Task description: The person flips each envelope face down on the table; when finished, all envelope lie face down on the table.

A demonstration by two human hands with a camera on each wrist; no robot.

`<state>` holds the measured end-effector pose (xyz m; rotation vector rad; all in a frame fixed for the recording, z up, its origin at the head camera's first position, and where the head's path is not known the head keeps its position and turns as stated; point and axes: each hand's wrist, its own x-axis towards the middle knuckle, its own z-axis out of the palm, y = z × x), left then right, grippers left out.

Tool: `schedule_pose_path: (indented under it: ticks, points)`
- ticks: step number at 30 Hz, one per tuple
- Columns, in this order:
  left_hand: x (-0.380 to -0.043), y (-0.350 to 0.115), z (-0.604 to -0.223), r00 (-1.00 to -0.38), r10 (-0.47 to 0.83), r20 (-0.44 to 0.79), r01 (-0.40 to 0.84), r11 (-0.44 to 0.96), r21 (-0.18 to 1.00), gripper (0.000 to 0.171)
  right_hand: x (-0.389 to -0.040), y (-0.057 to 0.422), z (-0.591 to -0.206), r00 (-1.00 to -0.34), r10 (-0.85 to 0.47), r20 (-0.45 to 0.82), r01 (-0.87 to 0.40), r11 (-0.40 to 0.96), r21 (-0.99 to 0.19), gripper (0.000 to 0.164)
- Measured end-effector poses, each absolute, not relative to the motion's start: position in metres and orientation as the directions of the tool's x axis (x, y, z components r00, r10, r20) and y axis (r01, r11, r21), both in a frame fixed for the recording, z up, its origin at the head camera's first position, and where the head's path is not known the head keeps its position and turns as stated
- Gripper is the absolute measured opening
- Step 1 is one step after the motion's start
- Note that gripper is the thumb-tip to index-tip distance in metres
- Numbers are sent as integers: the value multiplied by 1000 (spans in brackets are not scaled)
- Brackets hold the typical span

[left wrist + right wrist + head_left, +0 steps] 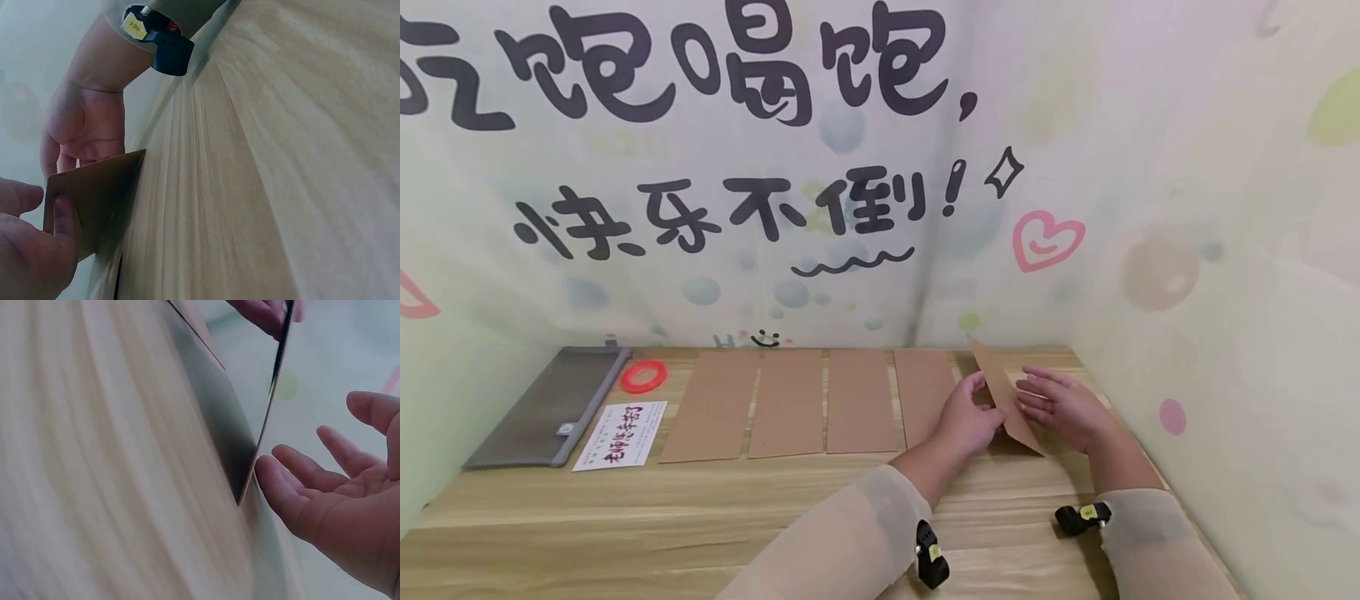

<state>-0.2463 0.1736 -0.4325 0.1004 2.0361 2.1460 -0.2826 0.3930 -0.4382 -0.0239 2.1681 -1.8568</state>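
A brown cardboard piece (1009,400) stands tilted at the right end of the row, its lower edge on the table. My left hand (964,421) pinches its raised left side; in the left wrist view the thumb (64,215) presses on the card's face. To the right of the card is my right hand (1067,408), fingers loosely spread and palm turned towards it. In the right wrist view these fingertips (265,469) are at the card's lower edge, touching or almost touching it. Flat to the left lies another cardboard piece (922,387), partly behind my left hand.
Three more cardboard pieces, among them one (861,400), lie side by side further left. Beyond them are a red tape ring (643,377), a white card with red writing (621,435) and a grey zip pouch (542,417). A printed curtain (737,308) borders the wooden table (700,533).
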Motion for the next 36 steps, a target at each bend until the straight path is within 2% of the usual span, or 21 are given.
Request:
schedule_pose_path:
  ticks: [11,22,28,36]
  points:
    - [-248,165,-442,-985,137,-108,-95,99,991,71,-284,397,-439,-959,-181,-216,189,152,-970,74]
    - [-255,152,-442,-976,184,-114,-104,63,993,76,-286,401,-439,-969,-171,-176,157,119,-980,69]
    - [-261,119,-435,-985,166,-55,-36,115,993,70,-282,386,-427,-974,-190,-128,105,125,-987,64]
    - [-264,42,-421,-987,158,16,48,200,979,68,-278,331,-409,-974,-204,-99,65,165,-984,59]
